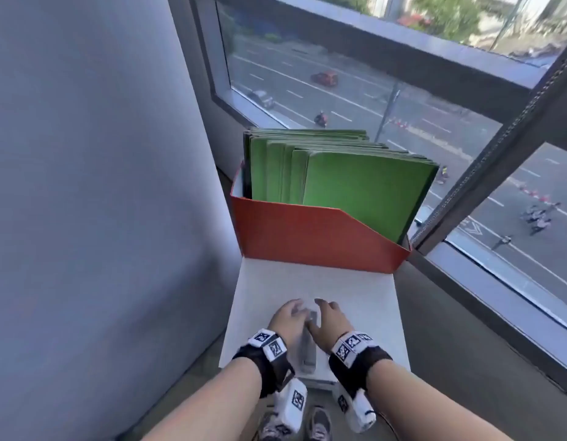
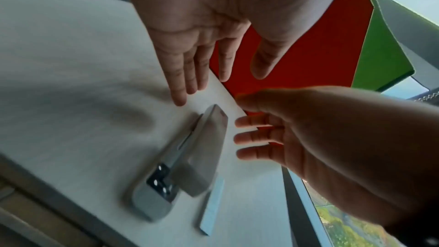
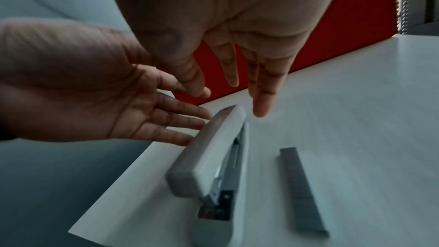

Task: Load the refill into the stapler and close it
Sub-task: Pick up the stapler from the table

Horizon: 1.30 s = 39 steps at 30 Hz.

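Observation:
A grey stapler [image 1: 309, 348] lies on a small white table [image 1: 355, 291], top arm down, its nose pointing away from me. My left hand [image 1: 291, 313] and right hand [image 1: 328, 313] hover either side of the nose, fingers straight, holding nothing. In the right wrist view, the left hand [image 3: 166, 119] has its fingertips at the left side of the stapler [image 3: 213, 153]; the right hand [image 3: 232, 82] hangs just above the nose. The refill strip [image 3: 301, 189] lies flat to the right of the stapler, parallel to it. It also shows as the refill strip [image 2: 212, 206] beside the stapler [image 2: 190, 157].
A red file box [image 1: 307, 237] full of green folders [image 1: 364, 183] stands at the table's far edge. A grey wall runs along the left, and a window ledge [image 1: 466, 313] along the right. The stapler's hinge end lies close to the table's near edge.

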Each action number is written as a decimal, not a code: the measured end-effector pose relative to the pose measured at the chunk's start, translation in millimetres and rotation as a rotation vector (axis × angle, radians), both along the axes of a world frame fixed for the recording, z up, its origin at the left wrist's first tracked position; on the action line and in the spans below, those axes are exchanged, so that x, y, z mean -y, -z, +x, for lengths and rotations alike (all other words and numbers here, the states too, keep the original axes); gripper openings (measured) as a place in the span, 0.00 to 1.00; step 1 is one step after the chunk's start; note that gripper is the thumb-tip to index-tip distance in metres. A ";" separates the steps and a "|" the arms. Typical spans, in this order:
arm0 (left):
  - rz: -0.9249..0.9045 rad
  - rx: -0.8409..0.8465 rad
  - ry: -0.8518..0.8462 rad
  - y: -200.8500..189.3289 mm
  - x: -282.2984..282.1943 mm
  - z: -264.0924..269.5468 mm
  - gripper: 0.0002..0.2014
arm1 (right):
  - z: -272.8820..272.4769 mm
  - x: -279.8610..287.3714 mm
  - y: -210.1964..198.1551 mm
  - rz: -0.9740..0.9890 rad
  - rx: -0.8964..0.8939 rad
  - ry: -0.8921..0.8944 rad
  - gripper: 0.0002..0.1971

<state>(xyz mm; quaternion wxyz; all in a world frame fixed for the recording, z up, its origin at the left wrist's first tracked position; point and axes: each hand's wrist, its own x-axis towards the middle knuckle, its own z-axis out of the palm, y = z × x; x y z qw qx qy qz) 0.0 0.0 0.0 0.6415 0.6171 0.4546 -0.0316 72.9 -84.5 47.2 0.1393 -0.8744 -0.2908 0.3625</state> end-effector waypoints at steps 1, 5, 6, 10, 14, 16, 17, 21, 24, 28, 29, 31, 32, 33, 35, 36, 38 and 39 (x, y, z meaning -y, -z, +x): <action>-0.018 -0.002 -0.016 6.3 1.2 0.9 0.22 | -1.2 -3.2 2.7 -0.026 -0.008 0.015 0.28; -0.069 -0.008 -0.057 55.8 7.0 -2.1 0.28 | -12.3 -14.6 9.3 -0.151 -0.053 0.015 0.26; -0.072 -0.019 -0.055 58.7 9.7 -4.0 0.29 | -14.6 -15.8 11.8 -0.171 -0.051 0.017 0.27; -0.071 0.006 -0.004 22.0 10.4 -7.4 0.14 | -13.9 -21.6 19.3 -0.196 -0.031 0.008 0.25; -0.120 0.031 -0.040 -1.1 7.0 -8.8 0.18 | -4.6 -20.4 0.7 -0.108 -0.072 0.027 0.25; -0.188 0.084 -0.061 -14.4 8.3 -6.6 0.17 | 1.5 -17.5 -16.9 -0.027 -0.077 0.021 0.27; -0.211 0.115 -0.065 -19.6 9.2 -5.0 0.17 | 4.0 -16.1 -27.7 0.015 -0.082 0.012 0.29; -0.317 0.236 -0.130 -41.8 9.3 4.0 0.18 | 12.1 -8.0 -69.6 0.140 -0.084 -0.001 0.34; -0.359 0.322 -0.124 -53.3 6.1 13.8 0.18 | 14.9 0.0 -85.0 0.187 -0.048 0.008 0.36; -0.337 0.360 -0.076 -54.6 7.0 23.5 0.19 | 18.4 2.6 -87.9 0.166 -0.019 0.019 0.38; -0.333 0.362 -0.069 -53.4 8.0 24.8 0.19 | 19.5 1.6 -87.5 0.149 -0.012 0.017 0.39; -0.338 0.368 -0.070 -50.3 9.1 26.4 0.19 | 21.3 -0.8 -86.0 0.117 -0.002 0.005 0.39; -0.351 0.371 -0.077 -49.0 9.8 26.9 0.18 | 21.7 -2.3 -85.0 0.103 0.002 -0.002 0.39; -0.362 0.377 -0.085 -47.8 10.3 27.2 0.18 | 22.0 -4.3 -83.6 0.086 0.011 -0.008 0.38; -0.371 0.386 -0.106 -44.8 10.4 26.8 0.18 | 21.9 -9.9 -81.9 0.052 0.039 -0.026 0.36; -0.367 0.379 -0.115 -43.2 9.7 26.5 0.18 | 22.6 -12.9 -81.2 0.033 0.049 -0.042 0.34; -0.342 0.345 -0.123 -41.8 6.9 23.9 0.18 | 26.8 -18.0 -85.2 -0.012 0.032 -0.063 0.25; -0.327 0.329 -0.118 -40.5 5.4 21.6 0.17 | 30.0 -19.9 -88.6 -0.038 0.005 -0.063 0.20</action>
